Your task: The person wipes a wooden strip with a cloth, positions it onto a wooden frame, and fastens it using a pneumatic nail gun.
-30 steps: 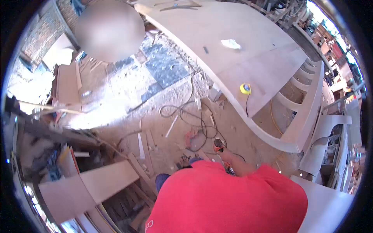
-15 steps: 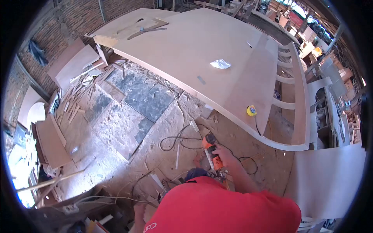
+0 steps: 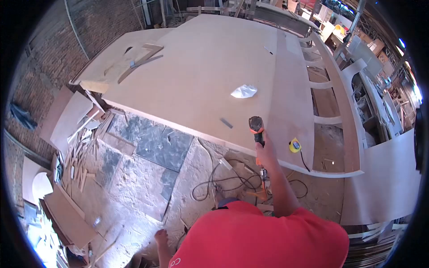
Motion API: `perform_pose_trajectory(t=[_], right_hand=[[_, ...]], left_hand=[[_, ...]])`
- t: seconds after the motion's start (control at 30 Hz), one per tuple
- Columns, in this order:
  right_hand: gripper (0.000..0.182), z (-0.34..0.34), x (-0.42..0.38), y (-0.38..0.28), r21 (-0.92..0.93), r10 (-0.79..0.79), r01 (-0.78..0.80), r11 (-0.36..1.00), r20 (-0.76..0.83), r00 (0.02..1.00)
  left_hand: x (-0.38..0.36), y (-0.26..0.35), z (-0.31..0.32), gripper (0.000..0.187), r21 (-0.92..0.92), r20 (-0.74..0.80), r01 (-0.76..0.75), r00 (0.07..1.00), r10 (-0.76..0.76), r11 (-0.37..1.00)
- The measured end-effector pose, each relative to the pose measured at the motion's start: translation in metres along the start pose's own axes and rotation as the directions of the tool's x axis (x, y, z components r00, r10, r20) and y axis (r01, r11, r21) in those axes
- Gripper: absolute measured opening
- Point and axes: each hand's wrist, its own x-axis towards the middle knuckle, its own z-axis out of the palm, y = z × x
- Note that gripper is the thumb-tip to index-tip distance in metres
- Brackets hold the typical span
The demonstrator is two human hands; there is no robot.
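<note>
The left hand [image 3: 161,236] is held low beside the shirt [image 3: 254,236]; its finger state cannot be told. The drill [image 3: 257,124] is clamped in the right hand [image 3: 265,149], by the surface's [image 3: 196,80] near edge. A tape [image 3: 295,145] and, farther, a white packet [image 3: 244,91] are borne there.

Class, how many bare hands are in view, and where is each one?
2. The right hand grips an orange-and-black power tool by the large panel's near edge; the left hand is low in view, left of the red shirt.
</note>
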Motion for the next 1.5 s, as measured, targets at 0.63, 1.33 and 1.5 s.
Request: perform_pose_trajectory(t=[0.63, 1.33, 1.5], right_hand=[[0.074, 0.072, 0.076, -0.039, -0.679, 0.096, -0.277, 0.68, -0.292, 0.952], [0.061, 0.123, -0.066, -0.095, -0.438, 0.239, -0.625, 0.646, -0.661, 0.711], [0.057, 0.129, -0.072, -0.104, -0.465, 0.182, -0.612, 0.64, -0.682, 0.709]], left_hand=[[0.199, 0.407, 0.108, 0.055, 0.302, 0.49, -0.222, 0.87, 0.049, 0.927], [0.23, 0.577, 0.235, 0.085, 0.314, 0.871, -0.014, 0.402, -0.282, 0.949], [0.24, 0.574, 0.238, 0.078, 0.326, 0.873, 0.032, 0.372, -0.314, 0.945]])
